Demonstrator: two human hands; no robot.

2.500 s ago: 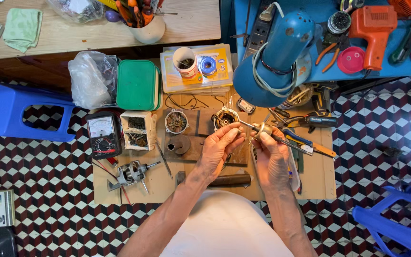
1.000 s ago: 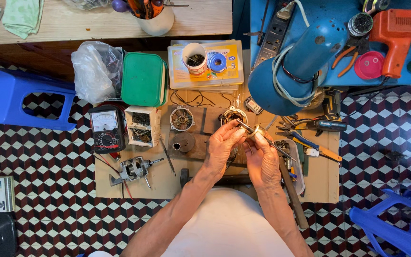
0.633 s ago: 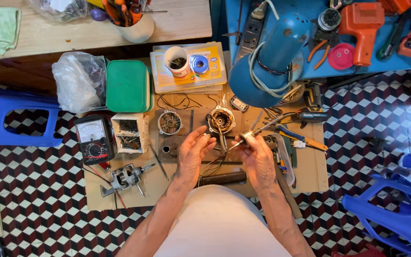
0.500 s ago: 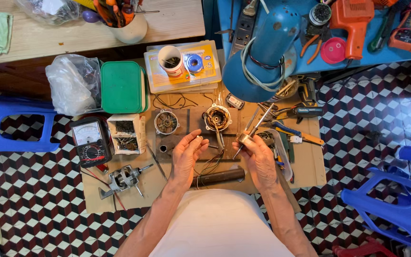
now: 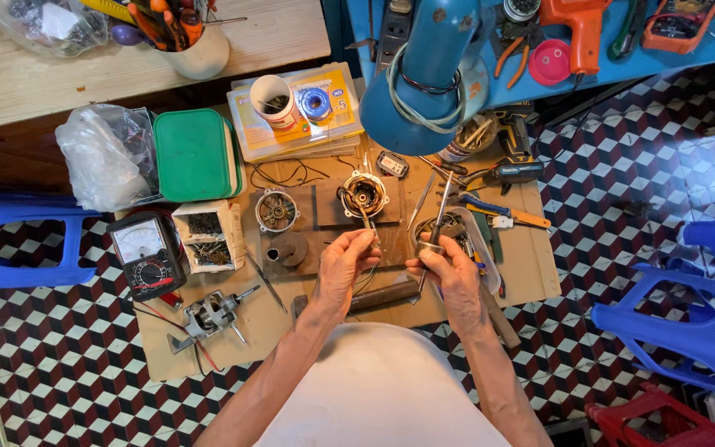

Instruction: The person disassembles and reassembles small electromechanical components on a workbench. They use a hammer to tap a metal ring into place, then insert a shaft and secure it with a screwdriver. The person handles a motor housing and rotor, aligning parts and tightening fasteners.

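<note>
Hands apart since earlier frame: left hand (image 5: 345, 265) fingers pinch wire off stator (image 5: 363, 194), centre frame; right hand (image 5: 448, 269) pinches tool (image 5: 440, 217) upright, tip clear of work, prob. for soldering.

I count two hands: left hand (image 5: 343, 266), right hand (image 5: 450, 269). Beyond them I see one green box (image 5: 194, 155), one analog meter (image 5: 147, 253), two blue stools (image 5: 18, 240) (image 5: 688, 306).

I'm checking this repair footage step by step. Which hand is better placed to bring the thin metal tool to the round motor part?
Probably the right hand: it already grips the thin tool, tip up. The left hand pinches wires leading up to the motor part.
</note>
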